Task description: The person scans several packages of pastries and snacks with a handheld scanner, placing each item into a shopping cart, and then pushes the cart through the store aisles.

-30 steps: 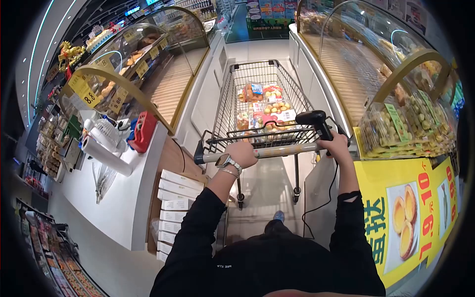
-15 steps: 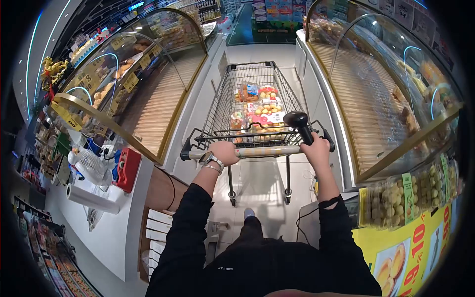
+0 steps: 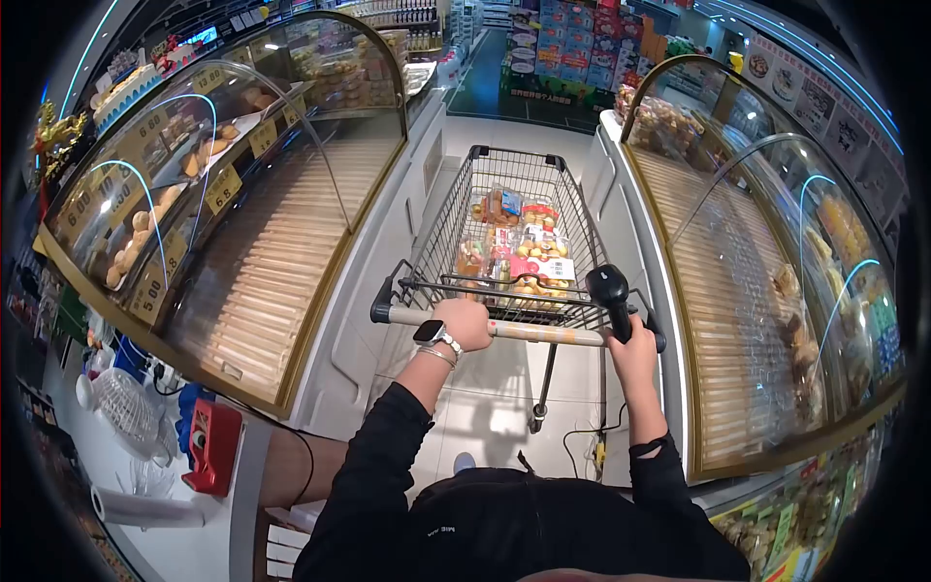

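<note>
The cart is standing between the left case and right case, carrying clear packs. The left hand is gripping the bar; the right hand is gripping a black scanner at its end. Yellow tags are reading 6.8 and 5.00; both curved-glass cases are arching over ribbed slats.

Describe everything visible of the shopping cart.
The shopping cart has a dark wire basket, apparently metal, and a pale handlebar with black ends. It stands on a tiled floor between display cases, carrying packaged food. The left hand grips the handlebar; the right hand, around a black handheld device, is at its right end.
</note>
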`<act>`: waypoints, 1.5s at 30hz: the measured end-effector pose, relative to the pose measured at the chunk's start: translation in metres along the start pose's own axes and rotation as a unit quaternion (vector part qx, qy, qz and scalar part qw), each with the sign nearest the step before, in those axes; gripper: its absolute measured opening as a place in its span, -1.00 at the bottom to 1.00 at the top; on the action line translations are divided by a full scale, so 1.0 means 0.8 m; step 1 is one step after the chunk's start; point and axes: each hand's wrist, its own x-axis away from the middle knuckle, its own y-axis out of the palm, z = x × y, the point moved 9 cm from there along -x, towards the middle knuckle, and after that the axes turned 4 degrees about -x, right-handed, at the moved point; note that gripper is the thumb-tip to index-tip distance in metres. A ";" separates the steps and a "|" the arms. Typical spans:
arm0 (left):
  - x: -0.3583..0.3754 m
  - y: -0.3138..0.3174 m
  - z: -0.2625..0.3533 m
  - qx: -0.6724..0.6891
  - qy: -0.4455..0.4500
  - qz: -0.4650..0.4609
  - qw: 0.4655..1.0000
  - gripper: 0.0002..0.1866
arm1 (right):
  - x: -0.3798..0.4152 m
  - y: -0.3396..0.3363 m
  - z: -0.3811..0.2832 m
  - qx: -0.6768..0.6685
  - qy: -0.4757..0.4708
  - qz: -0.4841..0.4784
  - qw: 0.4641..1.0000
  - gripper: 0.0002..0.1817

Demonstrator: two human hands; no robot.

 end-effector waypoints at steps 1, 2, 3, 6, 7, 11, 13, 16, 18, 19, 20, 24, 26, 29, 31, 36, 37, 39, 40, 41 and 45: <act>-0.023 -0.006 -0.009 -0.002 0.003 0.000 1.000 -0.76 | -0.019 0.009 -0.003 0.003 -0.004 0.022 1.000 -0.64; -0.047 -0.013 -0.019 0.004 0.003 0.006 1.000 -0.76 | -0.040 0.019 -0.005 0.018 0.005 0.035 0.999 -0.65; -0.071 -0.019 -0.027 0.011 0.005 0.011 1.000 -0.76 | -0.059 0.032 -0.005 0.021 0.009 0.037 0.999 -0.65; -0.144 -0.033 -0.059 0.006 0.007 0.017 1.000 -0.76 | -0.115 0.065 -0.015 0.012 -0.024 0.083 0.996 -0.65; -0.168 -0.038 -0.069 0.006 0.005 0.024 1.000 -0.75 | -0.137 0.079 -0.017 0.010 -0.027 0.085 0.996 -0.65; -0.272 -0.052 -0.104 0.013 0.007 0.047 0.999 -0.75 | -0.227 0.126 -0.013 0.017 -0.029 0.099 0.995 -0.66; -0.316 -0.070 -0.111 0.001 0.005 0.040 0.999 -0.75 | -0.271 0.150 -0.006 0.015 -0.040 0.101 0.994 -0.65; -0.397 -0.091 -0.126 -0.017 0.004 0.038 0.999 -0.75 | -0.343 0.188 0.014 0.010 -0.042 0.110 0.993 -0.62; -0.446 -0.103 -0.134 -0.023 0.001 0.042 0.999 -0.75 | -0.395 0.208 0.018 0.004 -0.057 0.101 0.993 -0.59; -0.471 -0.111 -0.140 -0.021 -0.008 0.044 0.999 -0.75 | -0.420 0.218 0.020 0.003 -0.058 0.094 0.994 -0.57; -0.503 -0.114 -0.149 -0.027 -0.014 0.041 0.999 -0.75 | -0.448 0.228 0.022 0.002 -0.054 0.092 0.994 -0.57; -0.588 -0.130 -0.173 -0.020 -0.027 0.026 0.999 -0.73 | -0.537 0.274 0.035 0.002 -0.058 0.064 0.996 -0.58; -0.633 -0.141 -0.179 -0.028 -0.024 0.017 0.999 -0.73 | -0.579 0.293 0.036 0.005 -0.053 0.053 0.997 -0.60; -0.701 -0.141 -0.191 -0.022 0.004 0.023 0.999 -0.72 | -0.630 0.312 0.054 0.003 -0.026 0.056 0.998 -0.59; -0.733 -0.152 -0.196 -0.024 0.025 0.023 0.999 -0.72 | -0.661 0.331 0.067 0.007 0.007 0.054 0.998 -0.57; -0.830 -0.168 -0.217 0.005 0.051 0.030 0.998 -0.66 | -0.748 0.377 0.092 0.011 0.023 0.035 0.999 -0.52; -0.847 -0.178 -0.220 0.001 0.073 0.049 0.996 -0.61 | -0.765 0.381 0.089 0.017 0.019 0.055 0.998 -0.52; -0.869 -0.198 -0.232 0.061 0.101 0.100 0.988 -0.47 | -0.801 0.405 0.098 0.022 0.017 0.047 0.999 -0.55; -0.879 -0.207 -0.238 0.105 0.121 0.120 0.980 -0.45 | -0.814 0.416 0.101 0.017 0.024 0.049 0.998 -0.56; -0.889 -0.218 -0.243 0.148 0.143 0.144 0.968 -0.44 | -0.828 0.420 0.100 0.013 0.031 0.056 0.998 -0.56; -0.893 -0.288 -0.252 0.388 0.287 0.197 0.854 -0.43 | -0.888 0.453 0.109 -0.018 -0.010 0.098 0.995 -0.64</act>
